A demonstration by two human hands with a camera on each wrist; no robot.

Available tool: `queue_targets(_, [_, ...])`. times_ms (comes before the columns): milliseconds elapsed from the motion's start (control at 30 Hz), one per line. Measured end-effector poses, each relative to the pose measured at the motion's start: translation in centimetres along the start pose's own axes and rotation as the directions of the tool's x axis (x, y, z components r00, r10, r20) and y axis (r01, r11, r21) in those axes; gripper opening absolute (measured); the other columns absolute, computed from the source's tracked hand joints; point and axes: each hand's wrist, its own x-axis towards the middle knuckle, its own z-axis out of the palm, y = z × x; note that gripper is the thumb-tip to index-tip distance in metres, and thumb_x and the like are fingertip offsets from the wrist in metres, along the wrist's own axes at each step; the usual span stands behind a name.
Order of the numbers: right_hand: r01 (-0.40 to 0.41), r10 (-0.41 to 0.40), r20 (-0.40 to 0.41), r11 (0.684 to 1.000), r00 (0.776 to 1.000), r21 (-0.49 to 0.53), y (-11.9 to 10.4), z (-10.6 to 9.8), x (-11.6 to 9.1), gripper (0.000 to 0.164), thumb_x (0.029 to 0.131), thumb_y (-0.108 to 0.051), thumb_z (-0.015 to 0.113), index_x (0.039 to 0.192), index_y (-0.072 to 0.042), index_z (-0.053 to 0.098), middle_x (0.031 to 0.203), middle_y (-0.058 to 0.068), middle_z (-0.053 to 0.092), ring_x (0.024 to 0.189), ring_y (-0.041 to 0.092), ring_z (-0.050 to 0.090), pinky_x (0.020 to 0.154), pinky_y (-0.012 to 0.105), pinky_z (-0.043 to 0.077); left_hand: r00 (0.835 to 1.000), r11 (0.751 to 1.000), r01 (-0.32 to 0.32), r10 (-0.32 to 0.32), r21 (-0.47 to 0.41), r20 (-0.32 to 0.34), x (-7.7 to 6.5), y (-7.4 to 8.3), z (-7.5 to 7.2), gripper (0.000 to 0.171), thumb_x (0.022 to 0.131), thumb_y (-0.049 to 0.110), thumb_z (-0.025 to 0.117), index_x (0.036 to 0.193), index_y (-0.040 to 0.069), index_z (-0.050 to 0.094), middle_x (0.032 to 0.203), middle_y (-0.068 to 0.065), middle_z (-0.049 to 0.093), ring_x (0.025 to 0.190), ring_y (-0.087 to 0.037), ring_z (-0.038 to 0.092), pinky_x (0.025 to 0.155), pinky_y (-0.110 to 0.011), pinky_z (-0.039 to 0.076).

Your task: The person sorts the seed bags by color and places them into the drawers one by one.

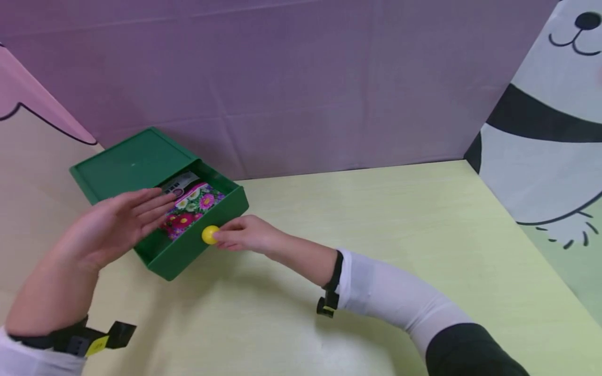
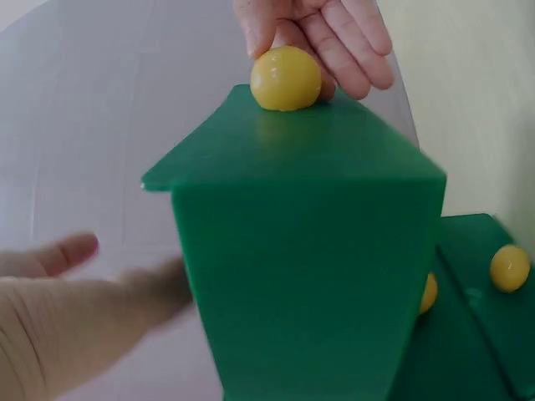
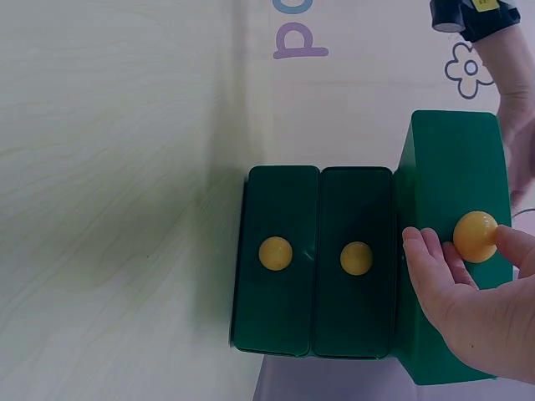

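A green drawer cabinet (image 1: 134, 159) stands on the table at the left, its top drawer (image 1: 176, 263) pulled out. Inside lie a flower-printed packet (image 1: 199, 206) and a grey-and-black item (image 1: 181, 183), partly hidden. My right hand (image 1: 249, 234) pinches the yellow round knob (image 1: 208, 235) on the drawer's front, thumb on one side in the right wrist view. Fingers straight, my left hand (image 1: 124, 222) hovers by the drawer's left side and covers part of the opening. In the left wrist view that hand (image 2: 75, 322) looks blurred beside the green drawer.
Two lower drawers (image 3: 280, 209) are closed, each with a yellow knob (image 3: 357, 259). A purple-grey cloth wall (image 1: 301, 94) rises behind the pale table (image 1: 376, 219). A printed animal panel (image 1: 541, 167) borders the right side.
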Motion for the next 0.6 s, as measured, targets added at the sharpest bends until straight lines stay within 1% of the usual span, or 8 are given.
queue_targets(100, [-0.005,0.005,-0.003,1.0,1.0,0.0,-0.1,0.0,-0.1,0.042,0.095,-0.027,0.062,0.124,0.004,0.06,0.11,0.012,0.071,0.098,0.018,0.069,0.09,0.028,0.056,0.981,0.97,-0.18,0.164,0.166,0.102,-0.2,0.3,0.5,0.046,0.108,0.018,0.022,0.153,0.012,0.028,0.14,0.0,0.056,0.124,-0.012,0.058,0.098,-0.022,0.05])
queue_targets(167, [-0.006,0.006,-0.004,1.0,1.0,-0.002,-0.1,0.0,-0.1,0.042,0.095,-0.027,0.063,0.124,0.004,0.06,0.109,0.011,0.071,0.098,0.018,0.069,0.09,0.027,0.056,0.966,0.893,-0.249,0.259,0.375,0.023,-0.5,0.6,1.0,0.042,0.108,0.02,0.026,0.145,0.017,0.044,0.14,0.004,0.055,0.125,-0.007,0.055,0.098,-0.016,0.047])
queue_targets(233, [-0.005,0.005,-0.003,1.0,1.0,-0.004,-0.1,0.0,-0.1,0.042,0.095,-0.027,0.062,0.124,0.004,0.06,0.11,0.011,0.072,0.098,0.018,0.069,0.089,0.027,0.056,0.929,0.745,-0.188,0.347,0.64,-0.13,-0.8,0.9,1.5,0.042,0.107,0.028,0.031,0.148,0.024,0.04,0.149,0.012,0.044,0.136,-0.005,0.043,0.11,-0.022,0.038])
queue_targets(300, [-0.001,0.001,-0.004,1.0,1.0,-0.006,-0.1,0.0,-0.1,0.042,0.095,-0.026,0.062,0.124,0.004,0.06,0.11,0.012,0.072,0.099,0.018,0.069,0.089,0.027,0.056,0.872,0.595,-0.068,0.425,0.801,-0.242,-1.0,1.1,1.6,0.047,0.106,0.033,0.034,0.152,0.025,0.033,0.158,0.013,0.027,0.147,-0.01,0.024,0.12,-0.032,0.024])
queue_targets(367, [0.001,-0.001,-0.005,1.0,1.0,-0.009,-0.1,0.0,-0.1,0.042,0.095,-0.027,0.062,0.124,0.004,0.06,0.11,0.012,0.072,0.099,0.018,0.069,0.09,0.027,0.056,0.824,0.445,0.034,0.495,0.895,-0.277,-1.0,1.3,1.3,0.051,0.106,0.034,0.032,0.155,0.021,0.026,0.164,0.007,0.007,0.151,-0.022,0.003,0.122,-0.051,0.006])
queue_targets(400, [0.001,-0.001,-0.005,1.0,1.0,-0.01,0.0,0.0,-0.1,0.042,0.095,-0.027,0.062,0.124,0.004,0.06,0.11,0.012,0.071,0.099,0.018,0.069,0.09,0.027,0.056,0.809,0.391,0.044,0.526,0.919,-0.263,-0.8,1.4,1.0,0.052,0.106,0.032,0.032,0.155,0.017,0.023,0.165,0.003,0.003,0.151,-0.027,-0.004,0.119,-0.06,0.001])
queue_targets(500, [0.006,-0.006,-0.004,1.0,1.0,-0.008,0.0,0.1,0.0,0.042,0.095,-0.026,0.062,0.124,0.004,0.06,0.11,0.012,0.071,0.099,0.019,0.069,0.09,0.027,0.056,0.802,0.222,0.106,0.557,0.969,-0.215,-0.4,1.8,-0.5,0.057,0.106,0.029,0.033,0.156,0.008,0.013,0.164,-0.01,-0.004,0.149,-0.032,-0.013,0.114,-0.067,-0.006])
queue_targets(600, [0.007,-0.007,-0.001,1.0,1.0,-0.006,0.1,0.1,0.0,0.042,0.096,-0.026,0.062,0.124,0.004,0.06,0.11,0.013,0.071,0.099,0.019,0.069,0.09,0.027,0.056,0.841,0.106,0.147,0.509,0.983,-0.181,0.0,2.3,-2.3,0.061,0.106,0.029,0.032,0.155,0.005,0.006,0.162,-0.016,-0.009,0.147,-0.035,-0.018,0.113,-0.067,-0.008])
